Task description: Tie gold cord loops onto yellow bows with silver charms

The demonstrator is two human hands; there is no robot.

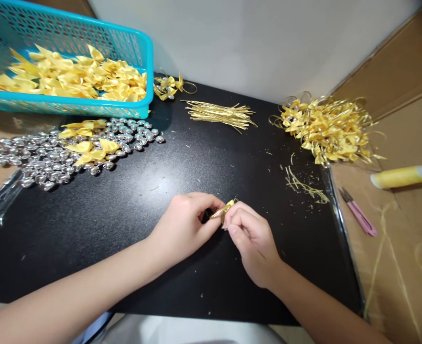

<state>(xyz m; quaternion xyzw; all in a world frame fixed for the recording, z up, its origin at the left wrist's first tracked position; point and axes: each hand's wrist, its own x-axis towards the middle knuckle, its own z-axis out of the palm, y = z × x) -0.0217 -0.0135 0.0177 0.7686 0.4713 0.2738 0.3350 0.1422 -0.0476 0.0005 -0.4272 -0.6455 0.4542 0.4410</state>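
Toward the middle of the black tabletop [182,301], the left hand [182,222] and the right hand [255,239] are pinching a small yellow-and-gold ribbon piece [227,208], fingers drawn narrow on it, probably because something so slight needs steadying from both sides. The fingers are hiding much of it. Shiny silver looped beads [49,166] and straight gold ties [218,114] are lying toward the back edge, seemingly sorted for reaching. A turquoise perforated plastic basket [149,62] is crowding the back left corner; a tangled yellow bow heap [332,131] is filling the back right.
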